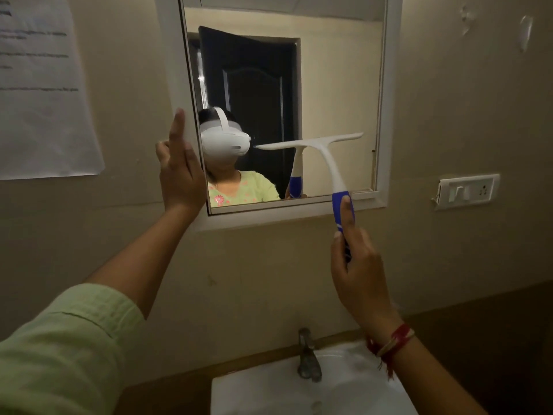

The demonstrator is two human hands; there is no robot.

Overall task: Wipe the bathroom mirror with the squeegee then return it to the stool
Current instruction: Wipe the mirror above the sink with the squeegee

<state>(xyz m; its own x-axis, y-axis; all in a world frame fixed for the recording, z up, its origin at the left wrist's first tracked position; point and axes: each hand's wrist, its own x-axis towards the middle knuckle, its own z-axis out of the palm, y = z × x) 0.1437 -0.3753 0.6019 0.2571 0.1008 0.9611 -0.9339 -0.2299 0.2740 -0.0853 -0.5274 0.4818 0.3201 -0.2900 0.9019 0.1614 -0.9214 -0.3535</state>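
Observation:
The bathroom mirror [329, 85] hangs on the wall in a white frame, its glass swung slightly out at the left. My left hand [179, 172] grips that left edge, fingers pointing up. My right hand [357, 271] holds the blue handle of a white squeegee [317, 145]. Its blade lies almost level against the lower half of the glass, and the mirror shows its reflection. The stool is not in view.
A white sink [344, 390] with a metal tap [308, 354] sits below the mirror. A paper notice [42, 85] is stuck to the wall at the left. A switch plate [466, 191] is on the wall at the right.

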